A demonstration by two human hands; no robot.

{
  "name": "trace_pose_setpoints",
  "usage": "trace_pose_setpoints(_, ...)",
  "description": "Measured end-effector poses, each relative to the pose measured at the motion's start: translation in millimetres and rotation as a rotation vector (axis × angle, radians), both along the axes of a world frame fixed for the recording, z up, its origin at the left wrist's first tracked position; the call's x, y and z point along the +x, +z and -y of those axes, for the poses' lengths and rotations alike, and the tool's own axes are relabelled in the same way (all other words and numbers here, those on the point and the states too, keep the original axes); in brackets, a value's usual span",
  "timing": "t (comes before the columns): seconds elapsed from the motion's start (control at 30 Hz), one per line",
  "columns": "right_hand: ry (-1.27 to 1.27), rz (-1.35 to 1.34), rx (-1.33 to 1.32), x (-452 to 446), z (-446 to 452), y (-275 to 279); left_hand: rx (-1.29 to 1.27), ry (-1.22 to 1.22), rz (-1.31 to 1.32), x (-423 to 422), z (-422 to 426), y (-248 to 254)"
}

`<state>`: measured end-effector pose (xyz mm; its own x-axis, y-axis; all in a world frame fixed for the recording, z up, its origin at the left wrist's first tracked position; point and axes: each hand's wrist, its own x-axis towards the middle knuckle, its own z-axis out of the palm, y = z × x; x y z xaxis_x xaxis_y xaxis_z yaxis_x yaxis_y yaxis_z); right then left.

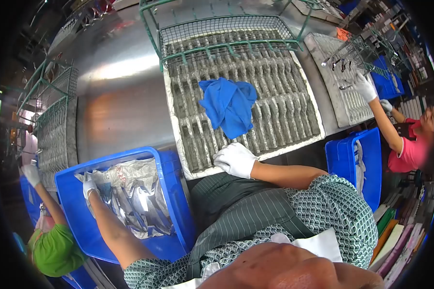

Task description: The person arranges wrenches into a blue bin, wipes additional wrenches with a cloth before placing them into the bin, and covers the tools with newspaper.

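My left hand point(89, 186), in a white glove, reaches into a blue bin point(178, 192) and pinches the edge of a crumpled whitish sheet point(130, 172) with faint red print. Below the sheet in the bin lie shiny metal pieces point(142, 204), partly wrapped; their kind is hard to make out. On the front rim of a grey ridged tray point(284, 115) rests my right hand point(236, 160), also gloved, with its fingers curled in and nothing visible in them. A rumpled blue cloth point(230, 106) lies on the tray's slots, just beyond that hand.
A green wire rack point(226, 45) stands over the tray's far end. To the left stretches a steel table point(118, 111). Co-workers in green point(58, 250) and pink point(412, 149) work at similar trays on both sides. Another blue bin point(342, 161) is at the right.
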<state>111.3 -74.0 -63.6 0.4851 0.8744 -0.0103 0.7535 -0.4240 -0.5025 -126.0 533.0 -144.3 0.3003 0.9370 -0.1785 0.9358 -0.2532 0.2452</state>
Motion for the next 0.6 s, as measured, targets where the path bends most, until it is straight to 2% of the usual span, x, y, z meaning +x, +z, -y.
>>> trace_pose_setpoints(0.07,0.014,0.003,0.029,-2.6,3.2,-3.8,0.000,-0.046,0.167,-10.2,-16.5,2.9)
trace_pose_setpoints(0.2,0.050,0.044,0.149,-0.3,6.5,-13.8,-0.002,-0.193,-0.061,-1.5,-10.7,40.1)
trace_pose_setpoints(0.3,0.060,0.053,0.149,-1.7,8.8,-10.5,0.320,-0.801,-0.304,-5.7,-22.6,70.1)
trace_pose_setpoints(0.37,0.075,0.036,0.160,-1.7,9.4,-7.8,0.037,-0.392,0.190,19.9,64.9,146.7)
trace_pose_setpoints(0.47,0.080,0.100,0.116,-1.6,12.0,-3.1,0.115,-0.514,0.308,31.2,131.1,202.2)
trace_pose_setpoints(0.5,0.103,0.129,0.094,-3.4,9.8,-4.4,0.208,-0.670,0.276,24.9,132.4,201.8)
trace_pose_setpoints(0.53,0.126,0.175,0.152,-3.4,9.9,-14.0,0.172,-0.685,0.349,26.2,162.4,221.7)
trace_pose_setpoints(0.57,0.099,0.205,0.052,-6.0,7.8,-12.5,0.129,-0.636,0.342,23.8,179.0,230.6)
trace_pose_setpoints(0.6,0.120,0.201,0.176,-8.1,9.0,-13.3,0.148,-0.597,0.261,21.6,205.2,245.9)
